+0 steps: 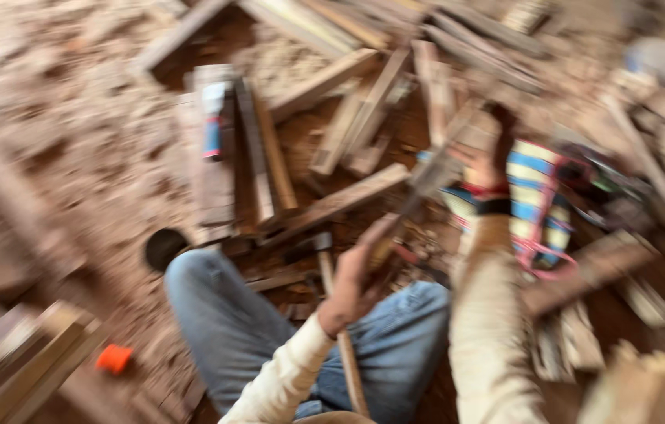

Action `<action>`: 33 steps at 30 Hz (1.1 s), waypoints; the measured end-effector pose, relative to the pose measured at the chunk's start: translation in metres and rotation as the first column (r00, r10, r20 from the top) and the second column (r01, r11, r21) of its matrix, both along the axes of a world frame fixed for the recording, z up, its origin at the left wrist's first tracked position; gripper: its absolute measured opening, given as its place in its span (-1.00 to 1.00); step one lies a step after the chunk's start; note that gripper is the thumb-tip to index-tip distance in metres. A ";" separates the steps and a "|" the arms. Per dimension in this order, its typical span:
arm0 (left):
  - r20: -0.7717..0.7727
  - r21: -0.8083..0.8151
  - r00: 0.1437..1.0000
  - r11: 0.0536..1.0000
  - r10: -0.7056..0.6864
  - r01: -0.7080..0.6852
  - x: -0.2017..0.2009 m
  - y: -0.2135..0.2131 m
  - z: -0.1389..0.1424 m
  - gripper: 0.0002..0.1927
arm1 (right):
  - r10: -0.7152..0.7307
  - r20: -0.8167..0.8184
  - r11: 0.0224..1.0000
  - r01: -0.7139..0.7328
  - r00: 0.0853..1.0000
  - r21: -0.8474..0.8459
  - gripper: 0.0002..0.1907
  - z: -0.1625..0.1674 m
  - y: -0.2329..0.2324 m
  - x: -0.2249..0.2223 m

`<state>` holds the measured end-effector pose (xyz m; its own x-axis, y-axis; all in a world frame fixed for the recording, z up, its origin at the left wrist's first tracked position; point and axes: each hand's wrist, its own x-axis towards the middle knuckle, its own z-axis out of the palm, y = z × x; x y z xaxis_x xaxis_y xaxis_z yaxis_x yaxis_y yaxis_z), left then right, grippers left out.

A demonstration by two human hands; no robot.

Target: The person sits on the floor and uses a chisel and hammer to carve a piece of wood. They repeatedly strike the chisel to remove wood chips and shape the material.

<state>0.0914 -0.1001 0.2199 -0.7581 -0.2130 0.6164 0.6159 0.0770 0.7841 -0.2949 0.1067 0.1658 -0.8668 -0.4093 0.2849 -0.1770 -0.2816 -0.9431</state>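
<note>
2 hands are busy here. My left hand [352,279] is closed around a thin wood stick [391,232] above my knees. My right hand [478,169] reaches out by a striped bag [536,200]; the blur hides its fingers, so I cannot tell its grip. A hammer [332,314] lies on my lap. Wood scraps [340,200] lie all around. I think I am picking pieces, and next needs a steady hold.
</note>
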 end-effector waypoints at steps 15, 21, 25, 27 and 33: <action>0.018 -0.114 0.999 0.993 -0.027 0.029 -0.016 0.006 0.001 -0.33 | -0.393 0.322 0.920 0.368 0.861 0.137 -0.23 0.086 -0.040 0.083; 0.238 -0.101 0.971 0.995 0.013 0.011 -0.084 0.029 0.016 -0.36 | -0.432 0.326 0.902 0.408 0.841 0.143 -0.30 0.077 -0.037 0.076; -0.131 -0.079 0.990 0.995 0.054 -0.064 -0.143 0.041 0.027 -0.35 | -0.435 0.313 0.900 0.422 0.844 0.111 -0.30 0.075 -0.040 0.077; -0.284 -0.106 0.954 0.985 0.098 -0.133 -0.140 0.039 0.030 -0.36 | -0.481 0.309 0.875 0.470 0.821 0.114 -0.29 0.076 -0.045 0.075; 0.184 -0.236 0.982 0.972 0.038 0.006 0.025 -0.003 0.010 -0.41 | -0.525 0.244 0.851 0.509 0.815 0.131 -0.27 0.093 -0.046 0.063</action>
<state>0.1162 -0.1034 0.2297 -0.8615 -0.0925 0.4992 0.4583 0.2813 0.8431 -0.2321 0.0610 0.2587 -0.9937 0.1118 0.0084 -0.0267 -0.1632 -0.9862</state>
